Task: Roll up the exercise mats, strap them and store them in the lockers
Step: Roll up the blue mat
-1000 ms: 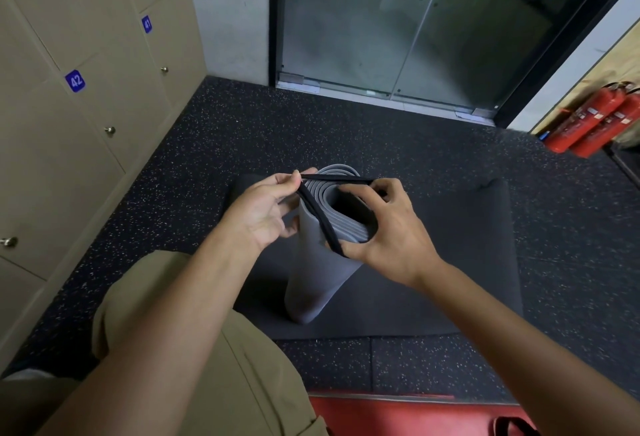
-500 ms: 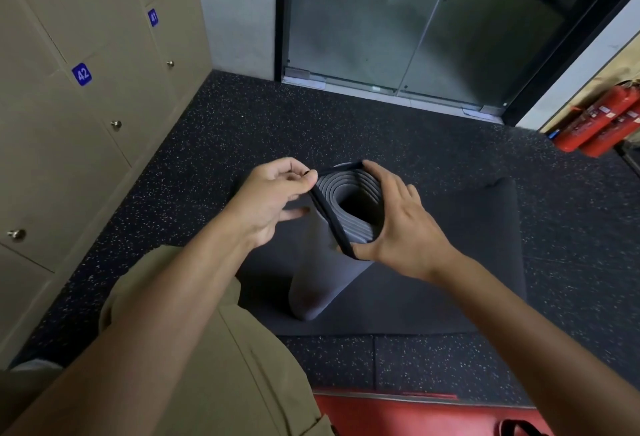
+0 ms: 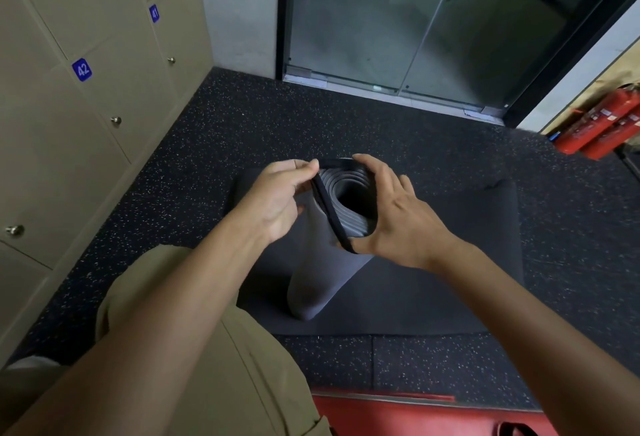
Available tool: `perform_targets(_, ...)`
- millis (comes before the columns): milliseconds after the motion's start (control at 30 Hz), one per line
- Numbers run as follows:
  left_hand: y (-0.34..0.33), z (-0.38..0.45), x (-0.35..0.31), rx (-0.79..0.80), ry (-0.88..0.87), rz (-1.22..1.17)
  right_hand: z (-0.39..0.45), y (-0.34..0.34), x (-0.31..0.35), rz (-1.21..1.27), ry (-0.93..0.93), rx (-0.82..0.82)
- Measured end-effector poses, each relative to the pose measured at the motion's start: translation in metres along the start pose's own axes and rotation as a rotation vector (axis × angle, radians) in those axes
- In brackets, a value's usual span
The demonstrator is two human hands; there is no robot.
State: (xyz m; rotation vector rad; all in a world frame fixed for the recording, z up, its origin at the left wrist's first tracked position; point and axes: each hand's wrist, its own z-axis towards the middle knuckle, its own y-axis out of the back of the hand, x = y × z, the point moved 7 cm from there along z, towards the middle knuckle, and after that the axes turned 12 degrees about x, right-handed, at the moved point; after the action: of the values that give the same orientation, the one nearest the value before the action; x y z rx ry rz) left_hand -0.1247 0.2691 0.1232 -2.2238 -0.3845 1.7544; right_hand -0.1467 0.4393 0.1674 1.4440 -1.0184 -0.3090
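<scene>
Rolled mat (image 3: 313, 283) — matt grey foam; strap (image 3: 329, 214) black webbing; floor (image 3: 242, 138) — rough speckled rubber.

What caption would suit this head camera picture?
Both hands, left hand and right hand, stretch a black strap over the upright rolled grey mat.

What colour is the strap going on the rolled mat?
Black; the thin black strap shows in the head view, against the grey rolled mat.

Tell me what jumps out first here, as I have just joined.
At centre, both hands stretch a black strap over the top of a rolled grey mat standing on a dark flat mat. Left hand pinches it; right hand holds it. Red fire extinguishers lie far right.
</scene>
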Motion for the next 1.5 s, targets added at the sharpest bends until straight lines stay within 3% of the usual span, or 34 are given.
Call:
perform_targets(200,0.004,0.005,-0.018,0.133,0.009,-0.031,0.005,0.002,0.005,0.034,0.002,-0.038)
perform_targets(533,0.003,0.019,-0.004,0.121,-0.014,-0.422,-0.003,-0.005,0.011,0.016,0.069,-0.083)
perform_targets(667,0.001,0.014,0.019,0.099,0.067,-0.571,-0.012,-0.006,0.003,0.083,0.03,-0.101)
perform_targets(800,0.001,0.005,0.031,0.084,0.037,-0.648,-0.018,-0.007,-0.008,0.144,-0.031,-0.106)
perform_targets(1033,0.005,-0.005,0.037,0.0,0.031,-0.635,-0.021,-0.004,-0.017,0.23,-0.076,-0.114)
perform_targets(1200,0.013,-0.016,0.031,0.065,0.072,-0.412,-0.02,-0.003,-0.019,0.252,-0.08,-0.114)
perform_targets(1333,0.017,-0.024,0.036,0.079,0.13,-0.468,-0.021,-0.004,-0.021,0.258,-0.08,-0.12)
perform_targets(1500,0.021,-0.018,0.054,0.059,0.188,-0.342,-0.028,-0.009,-0.023,0.25,-0.067,-0.129)
